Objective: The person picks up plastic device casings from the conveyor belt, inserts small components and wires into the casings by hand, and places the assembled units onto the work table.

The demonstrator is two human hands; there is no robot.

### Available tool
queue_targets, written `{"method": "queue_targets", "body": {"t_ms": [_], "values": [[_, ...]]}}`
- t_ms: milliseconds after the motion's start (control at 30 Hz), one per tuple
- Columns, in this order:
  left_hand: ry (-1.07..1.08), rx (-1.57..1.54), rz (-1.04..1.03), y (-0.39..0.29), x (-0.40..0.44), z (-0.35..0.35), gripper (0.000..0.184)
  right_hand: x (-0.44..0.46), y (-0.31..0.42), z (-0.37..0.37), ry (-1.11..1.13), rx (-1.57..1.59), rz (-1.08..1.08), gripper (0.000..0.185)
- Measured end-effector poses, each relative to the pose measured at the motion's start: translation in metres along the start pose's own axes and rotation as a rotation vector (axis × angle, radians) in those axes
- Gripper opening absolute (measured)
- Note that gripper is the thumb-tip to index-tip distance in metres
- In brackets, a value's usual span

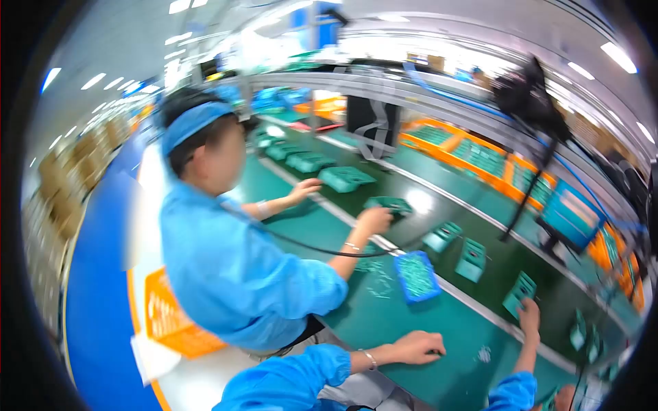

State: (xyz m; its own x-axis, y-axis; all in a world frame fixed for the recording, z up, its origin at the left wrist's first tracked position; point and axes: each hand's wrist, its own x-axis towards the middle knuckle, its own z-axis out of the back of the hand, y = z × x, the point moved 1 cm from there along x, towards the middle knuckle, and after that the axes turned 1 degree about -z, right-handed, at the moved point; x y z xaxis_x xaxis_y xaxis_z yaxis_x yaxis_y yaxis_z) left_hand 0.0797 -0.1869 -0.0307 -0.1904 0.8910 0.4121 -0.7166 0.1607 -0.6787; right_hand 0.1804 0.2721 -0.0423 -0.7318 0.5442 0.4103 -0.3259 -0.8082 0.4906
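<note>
My left hand [417, 348] rests curled over the green work surface [452, 335], closed, with a small dark bit showing at its fingertips that I cannot make out. Farther right, my right hand [528, 319] has its fingers closed at the lower end of a green plastic part [519, 294], which lies tilted on the dark belt [425, 195]. Two similar parts, a green housing [471, 260] and another green housing [442, 236], lie to its left. Between my hands is a small clear scrap [484, 354].
A co-worker [240, 260] at the left has one hand on a green housing [389, 205]. A blue tray [416, 276] of small green pieces stands beside loose pieces [375, 277]. Orange bins [473, 156] line the far side; a black stand [533, 188] rises at right.
</note>
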Motion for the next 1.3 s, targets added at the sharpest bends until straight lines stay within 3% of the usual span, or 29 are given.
{"method": "queue_targets", "body": {"t_ms": [33,67,100,200,267,300,367,400,533,600,700,833,867,967,1033,1167,1200,1300], "values": [[-0.008,-0.023,0.006,0.0,0.001,-0.002,0.016,0.003,0.02,0.018,0.092,-0.055,-0.072,0.032],[-0.029,-0.01,0.004,0.001,0.003,-0.004,0.015,0.005,0.005,0.015,0.015,-0.235,0.004,0.037],[-0.04,-0.001,-0.003,0.002,0.005,-0.007,0.015,0.001,0.017,0.017,-0.066,-0.198,-0.021,0.047],[-0.032,0.1,0.018,0.002,0.025,-0.015,0.019,-0.011,0.047,0.003,-0.129,-0.181,0.039,0.054],[-0.036,0.157,0.039,0.009,0.046,-0.027,0.02,-0.027,0.051,-0.012,-0.218,-0.183,0.272,0.057],[-0.019,0.213,0.053,0.011,0.056,-0.033,0.022,-0.047,0.107,0.001,-0.122,-0.119,0.184,0.054],[-0.097,0.217,0.031,0.011,0.072,-0.045,0.023,-0.074,0.133,-0.016,-0.168,0.064,0.355,0.052],[-0.171,0.218,0.019,0.012,0.079,-0.049,0.023,-0.087,0.156,-0.017,-0.077,0.15,0.26,0.05],[-0.263,0.296,0.079,0.029,0.096,-0.068,0.022,-0.126,0.199,-0.035,0.022,0.001,0.255,0.038],[-0.184,0.283,0.148,0.026,0.095,-0.061,0.023,-0.129,0.182,-0.059,0.01,0.138,0.349,0.05],[-0.23,0.123,0.157,0.019,0.093,-0.046,0.024,-0.112,0.226,-0.018,-0.018,0.099,0.374,0.051],[-0.208,0.041,0.208,0.019,0.099,-0.041,0.024,-0.061,0.253,0.0,0.004,-0.059,0.354,0.085],[-0.206,0.036,0.199,0.018,0.099,-0.039,0.024,-0.048,0.253,-0.002,-0.001,-0.068,0.351,0.085],[-0.161,0.039,0.206,0.022,0.099,-0.036,0.028,0.0,0.239,-0.027,0.055,-0.204,0.3,0.097],[-0.213,0.038,0.127,0.029,0.099,-0.041,0.027,0.021,0.221,-0.046,0.279,-0.388,0.161,0.101],[-0.237,0.105,0.088,0.032,0.1,-0.036,0.025,0.033,0.192,-0.077,0.147,-0.435,0.254,0.069],[-0.24,0.094,0.092,0.032,0.101,-0.036,0.025,0.03,0.187,-0.078,0.096,-0.402,0.296,0.051],[-0.242,0.137,0.068,0.033,0.102,-0.039,0.025,0.028,0.194,-0.071,0.101,-0.374,0.292,0.044]]}}
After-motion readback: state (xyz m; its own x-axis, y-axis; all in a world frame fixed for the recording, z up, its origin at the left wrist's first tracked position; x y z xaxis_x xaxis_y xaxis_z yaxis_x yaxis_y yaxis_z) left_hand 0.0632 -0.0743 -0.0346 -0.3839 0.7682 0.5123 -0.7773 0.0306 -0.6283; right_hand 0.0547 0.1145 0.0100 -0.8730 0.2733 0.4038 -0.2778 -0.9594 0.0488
